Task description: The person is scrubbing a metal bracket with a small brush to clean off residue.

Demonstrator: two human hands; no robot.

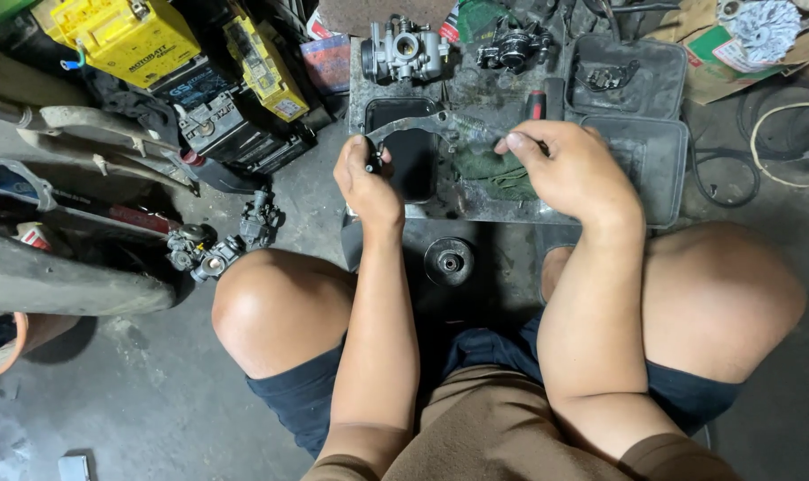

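left hand (369, 183) pinches a small dark metal part (374, 161) over the greasy metal tray (475, 207), right hand (575, 169) clamped on a thin screwdriver (484, 132), so oily fingers could probably let either slip

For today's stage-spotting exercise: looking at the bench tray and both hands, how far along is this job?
Done: a carburettor body stands stripped at the back of the metal tray, another part beside it. In hand: the left hand grips a small dark part; the right hand works a tool. Left: everything lies apart, nothing reassembled.
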